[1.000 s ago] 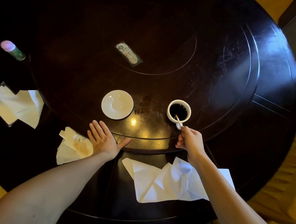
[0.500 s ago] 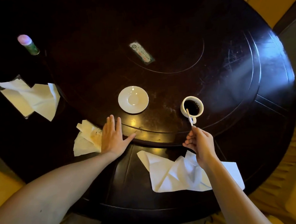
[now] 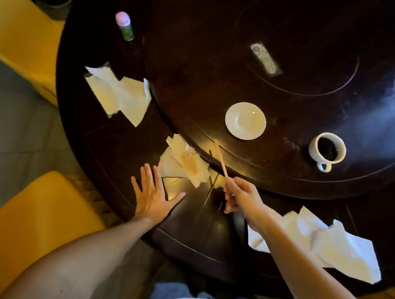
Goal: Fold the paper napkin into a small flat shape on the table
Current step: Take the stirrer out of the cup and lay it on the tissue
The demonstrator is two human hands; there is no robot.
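Observation:
A large white paper napkin (image 3: 326, 245) lies crumpled and half unfolded near the table's front edge, under my right forearm. My right hand (image 3: 240, 194) pinches a thin stirring stick (image 3: 220, 159) that points up and away, above the table beside a stained napkin (image 3: 185, 163). My left hand (image 3: 151, 194) rests flat on the dark table (image 3: 119, 144), fingers spread, just left of that stained, crumpled napkin. Neither hand touches the white napkin.
A white cup of dark coffee (image 3: 328, 150) stands at the right, an empty white saucer (image 3: 245, 120) in the middle. More napkins (image 3: 118, 94) and a small bottle (image 3: 124, 26) are at the far left. A packet (image 3: 266, 59) lies on the raised round centre. Yellow chairs (image 3: 30, 225) surround the table.
My right hand lifted the stick out of the coffee cup and carried it left, toward the stained napkin. The view swung left. My left hand stayed flat on the table.

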